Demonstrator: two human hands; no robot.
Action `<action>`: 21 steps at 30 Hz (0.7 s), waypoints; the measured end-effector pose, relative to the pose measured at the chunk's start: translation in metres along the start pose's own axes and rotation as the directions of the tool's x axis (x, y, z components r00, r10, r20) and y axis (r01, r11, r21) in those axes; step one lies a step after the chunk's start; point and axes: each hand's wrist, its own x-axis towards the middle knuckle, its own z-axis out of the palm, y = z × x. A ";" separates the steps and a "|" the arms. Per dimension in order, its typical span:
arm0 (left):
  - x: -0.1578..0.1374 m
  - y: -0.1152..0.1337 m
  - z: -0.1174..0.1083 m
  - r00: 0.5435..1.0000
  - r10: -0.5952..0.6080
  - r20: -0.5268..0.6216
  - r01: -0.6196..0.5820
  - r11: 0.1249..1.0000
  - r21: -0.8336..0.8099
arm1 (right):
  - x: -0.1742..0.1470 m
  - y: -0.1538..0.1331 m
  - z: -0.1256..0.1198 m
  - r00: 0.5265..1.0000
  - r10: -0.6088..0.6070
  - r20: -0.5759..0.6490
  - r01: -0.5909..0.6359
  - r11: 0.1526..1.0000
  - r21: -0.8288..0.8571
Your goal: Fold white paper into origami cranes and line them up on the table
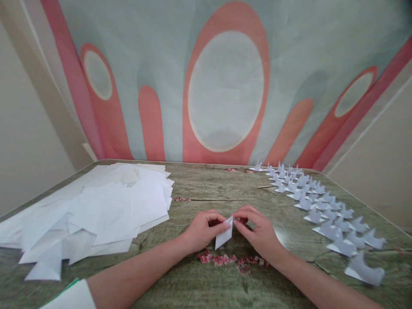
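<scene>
A small white sheet of folded paper [224, 235], shaped like a slim kite, is held up between both hands just above the table. My left hand [204, 228] pinches its upper left side between thumb and fingers. At the top corner, the thumb and fingertips of my right hand [258, 228] close on the tip. The paper's lower point hangs free, tilted down to the left. My curled fingers hide part of its upper edge.
Loose white paper sheets [122, 210] lie in a spread pile on the left. Several folded paper birds [365, 269] stand in rows along the right side. The wood-patterned table [206, 182] with printed pink blossoms meets a patterned backdrop [170, 25] at its far edge.
</scene>
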 end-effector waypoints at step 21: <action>-0.001 0.002 0.004 1.000 -0.002 -0.015 0.002 1.000 0.006 | 0.001 0.006 -0.003 0.953 -0.304 -0.010 0.275 0.874 -0.400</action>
